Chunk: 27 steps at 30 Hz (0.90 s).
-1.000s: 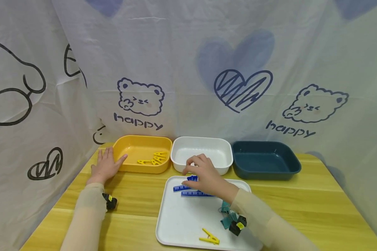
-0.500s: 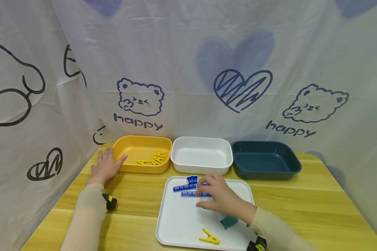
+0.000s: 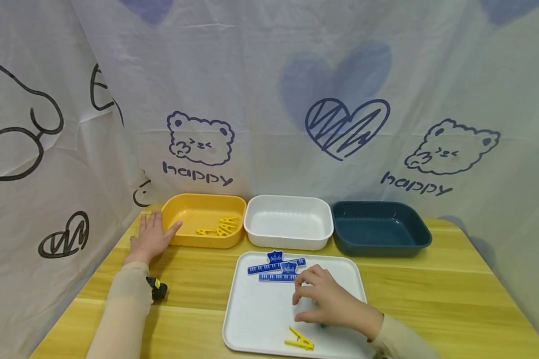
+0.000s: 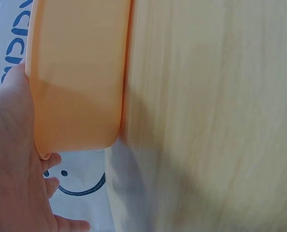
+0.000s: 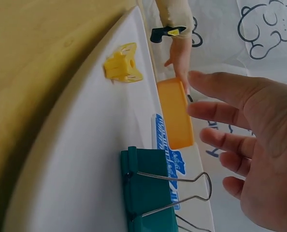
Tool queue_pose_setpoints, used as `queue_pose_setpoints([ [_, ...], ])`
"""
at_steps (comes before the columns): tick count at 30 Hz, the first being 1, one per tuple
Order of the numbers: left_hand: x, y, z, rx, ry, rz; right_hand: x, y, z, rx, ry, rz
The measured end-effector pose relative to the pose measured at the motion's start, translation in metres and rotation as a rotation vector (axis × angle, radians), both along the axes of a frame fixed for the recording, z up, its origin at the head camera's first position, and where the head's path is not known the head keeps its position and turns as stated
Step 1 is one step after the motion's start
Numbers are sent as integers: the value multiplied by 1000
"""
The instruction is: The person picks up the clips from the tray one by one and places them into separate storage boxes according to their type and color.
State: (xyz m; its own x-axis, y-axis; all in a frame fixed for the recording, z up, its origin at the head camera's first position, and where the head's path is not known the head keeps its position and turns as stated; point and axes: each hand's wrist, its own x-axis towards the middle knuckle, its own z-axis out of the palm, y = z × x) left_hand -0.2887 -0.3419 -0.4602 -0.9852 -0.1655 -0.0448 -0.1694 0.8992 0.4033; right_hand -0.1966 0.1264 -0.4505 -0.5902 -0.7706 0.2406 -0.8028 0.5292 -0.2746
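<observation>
The left hand point(image 3: 150, 240) rests with spread fingers at the left end of the yellow bin point(image 3: 202, 241); in the left wrist view its thumb lies on the bin's rim. Over the white tray point(image 3: 251, 319) hovers the right hand point(image 3: 330, 297), fingers bent and apart, nothing between them. Beneath it, mostly hidden in the head view, are green binder clips point(image 5: 148, 191) with wire handles. Two blue clips with a piano-key pattern point(image 3: 269, 277) lie at the tray's back, and a yellow clip point(image 3: 301, 341) lies near its front edge.
Several yellow clips point(image 3: 224, 229) lie inside the yellow bin. A white bin point(image 3: 289, 242) and a dark blue bin point(image 3: 382, 248) stand to its right in a row behind the tray. A printed cloth point(image 3: 269, 99) hangs behind the wooden table point(image 3: 193, 299).
The right hand has moved from the back of the tray toward the front right, uncovering the blue clips and covering the green ones. The left hand has stayed where it was.
</observation>
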Motion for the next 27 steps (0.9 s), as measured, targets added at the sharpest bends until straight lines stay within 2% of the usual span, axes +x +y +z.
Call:
queue_pose_setpoints([
  [9,1,0,1,-8,-1,-2,3,6,2,27,-59,65],
  [15,2,0,1,-10,1,-2,2,7,-5,70,-98,100],
  [27,1,2,2,-6,-2,3,8,9,-8,180,-140,98],
])
